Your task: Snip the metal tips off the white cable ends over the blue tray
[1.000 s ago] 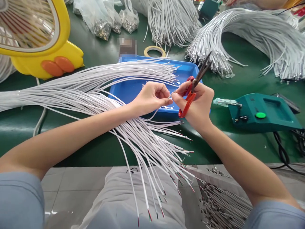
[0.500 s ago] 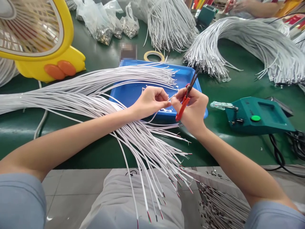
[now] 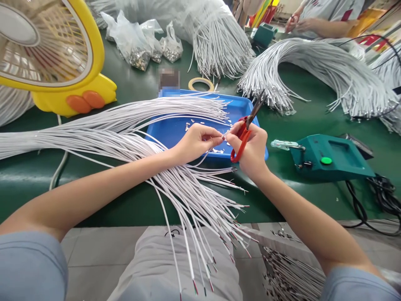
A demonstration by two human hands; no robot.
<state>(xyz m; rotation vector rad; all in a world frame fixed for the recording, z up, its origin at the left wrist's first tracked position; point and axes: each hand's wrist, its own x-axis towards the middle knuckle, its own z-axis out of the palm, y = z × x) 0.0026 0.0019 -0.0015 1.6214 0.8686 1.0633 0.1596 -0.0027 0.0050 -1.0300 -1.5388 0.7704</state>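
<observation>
Over the blue tray [image 3: 188,138], my left hand [image 3: 200,143] pinches the end of a white cable between thumb and fingertips. My right hand [image 3: 249,144] carries red-handled scissors [image 3: 240,147] in its palm, blades pointing up and away. Its thumb and forefinger meet the same cable end, close to my left fingertips. What exactly they touch there is too small to make out. Small white scraps [image 3: 217,151] lie in the tray. One bundle of white cables [image 3: 175,106] reaches across the tray; another bundle [image 3: 194,196] passes under my left forearm, with coloured wire ends hanging over the table edge.
A yellow fan [image 3: 75,98] stands at the left. Behind the tray are bags of metal parts [image 3: 139,56], a tape roll [image 3: 201,85] and cable bundles [image 3: 219,46]. A green machine [image 3: 332,156] sits at the right. Another person's hands [image 3: 302,25] show at the far right.
The view has shifted slightly, so the table things sit a little lower. Both hands stay together at the cable end, and the scissors are still in my right hand, turned slightly.
</observation>
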